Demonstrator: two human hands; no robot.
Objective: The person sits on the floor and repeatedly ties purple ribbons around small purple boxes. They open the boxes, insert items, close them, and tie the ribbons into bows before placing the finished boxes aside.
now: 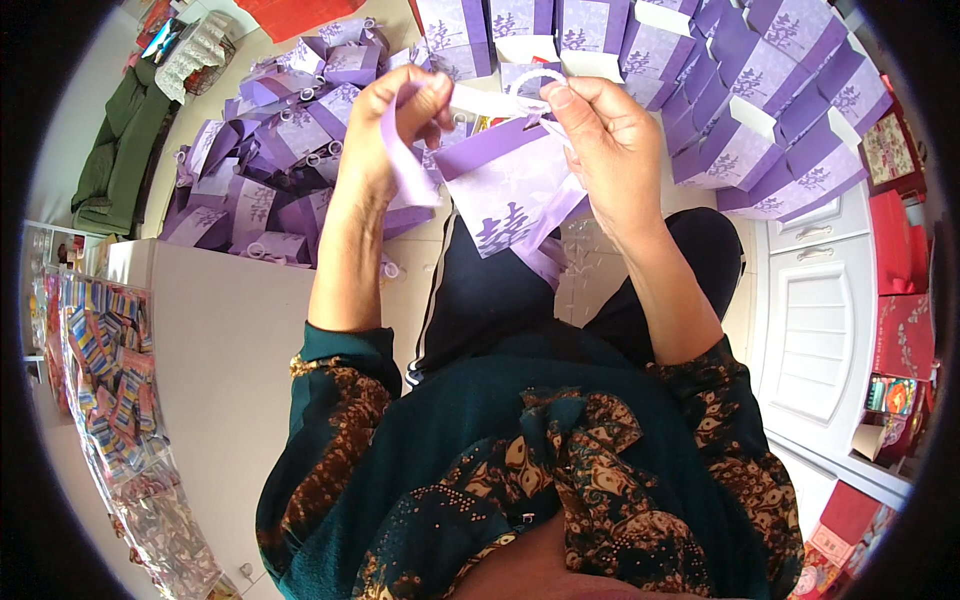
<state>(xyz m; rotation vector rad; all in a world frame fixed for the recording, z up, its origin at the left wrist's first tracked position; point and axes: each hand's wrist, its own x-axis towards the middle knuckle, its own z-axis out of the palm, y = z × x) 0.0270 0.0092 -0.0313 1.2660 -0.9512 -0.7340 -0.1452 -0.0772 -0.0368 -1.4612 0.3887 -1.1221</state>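
A small purple paper gift bag (502, 191) with a dark printed character hangs tilted above my lap. My right hand (611, 131) pinches lilac ribbon and the base of a white ring handle (541, 75) at its top edge. Between the thumb and fingers of my left hand (394, 120) is a lilac ribbon (405, 165); one end droops below the hand. A pale stretch of ribbon spans between both hands. More ribbon trails down the front of the bag. Colourful contents show partly at the bag's mouth; I cannot tell what they are.
Finished-looking purple bags (300, 135) with ring handles lie heaped at left. Upright open purple bags (739, 82) stand in rows at right. A white panel (232, 375) borders my left side, a white cabinet (806, 337) my right. Clear bags of wrapped sweets (112, 375) lie far left.
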